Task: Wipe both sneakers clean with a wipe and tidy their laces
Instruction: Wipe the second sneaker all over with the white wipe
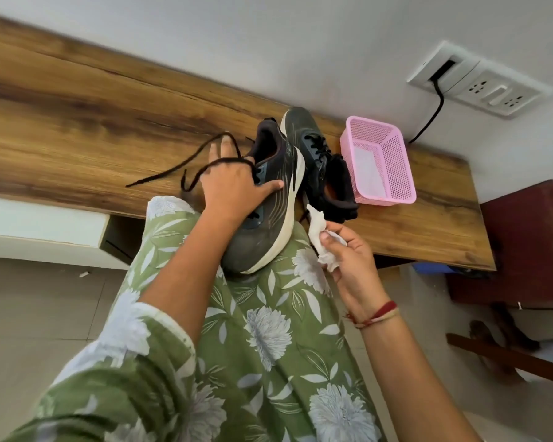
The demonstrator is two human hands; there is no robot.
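White wall (268, 43) backs a long wooden bench (77, 122), where a pink basket (393, 173) sits under a wall socket (479, 78) with a black cable (434, 103) hanging from it. The far sneaker (313, 148) lies on the bench just beside the basket, its laces threaded.

The near sneaker (268, 224) is off the bench, with its toe propped on the person's knee (268, 314) and its heel up toward the bench edge. The left hand (237, 183) steadies it from above. Its grip is wrapped over the upper, with the thumb pressed along the side and the fingers spread on the far side. A loose lace (173, 170) loops over the back of that hand and trails onto the bench. The right hand (351, 250) hovers just beside the white sole. Its grip pinches a crumpled wipe (323, 240) between thumb and fingertips, and the wipe is not touching the shoe.

The step in hand appears to be wiping this sneaker. To do it well, the wipe is best folded to a fresh face and drawn in long strokes along the sole edge and side panel. The left hand should hold the shoe firmly against the knee so it does not roll. The draped lace should stay clear of the wiped area, or it will drag across the damp surface. The side under the left hand's fingers is hidden, so the shoe will probably need turning to reach it.
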